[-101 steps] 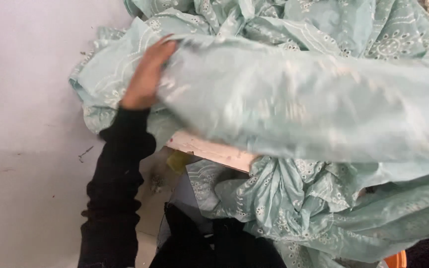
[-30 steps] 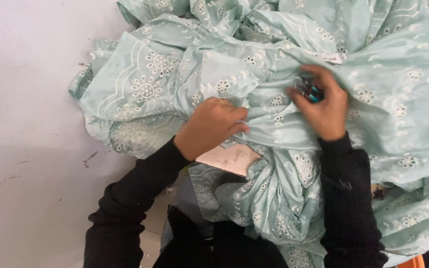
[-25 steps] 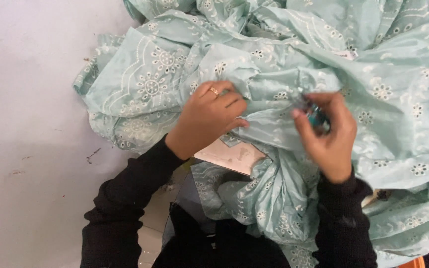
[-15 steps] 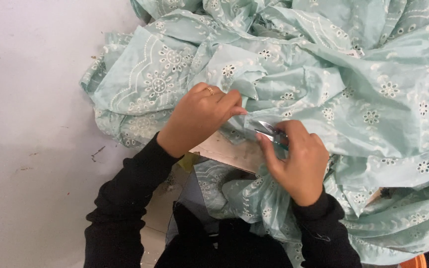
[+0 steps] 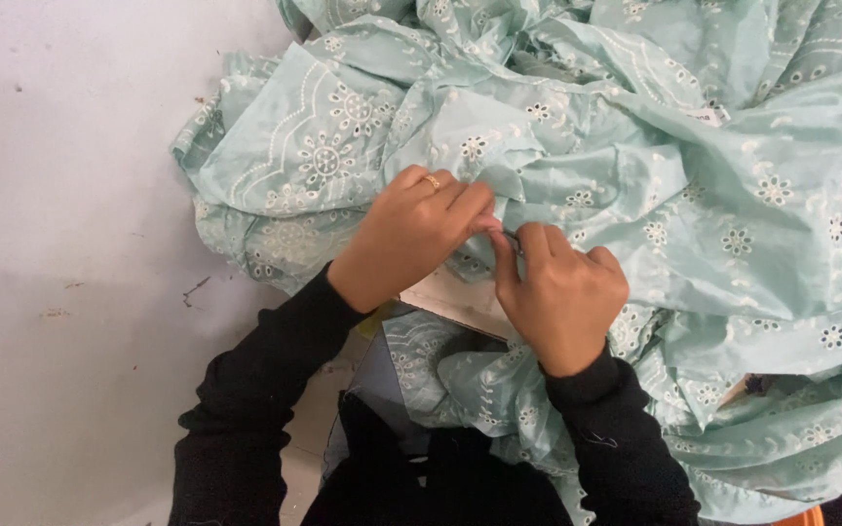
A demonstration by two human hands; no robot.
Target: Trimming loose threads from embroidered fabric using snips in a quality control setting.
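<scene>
A large heap of pale mint-green fabric (image 5: 635,146) with white eyelet flower embroidery covers the work surface. My left hand (image 5: 411,234), with a ring on one finger, pinches a fold of this fabric near the middle. My right hand (image 5: 562,292) is closed right beside it, fingertips touching the same fold; a small dark metal tool (image 5: 511,237) peeks out between thumb and fingers, mostly hidden. Both arms wear black sleeves.
A light wooden table edge (image 5: 450,297) shows under the cloth between my hands. A grey-white floor (image 5: 70,244) with a few scuff marks lies at the left. More green fabric hangs down over my lap (image 5: 479,390).
My right hand came down and left from the upper right with the small tool and now meets my left hand at one fold. The left hand stayed on the cloth.
</scene>
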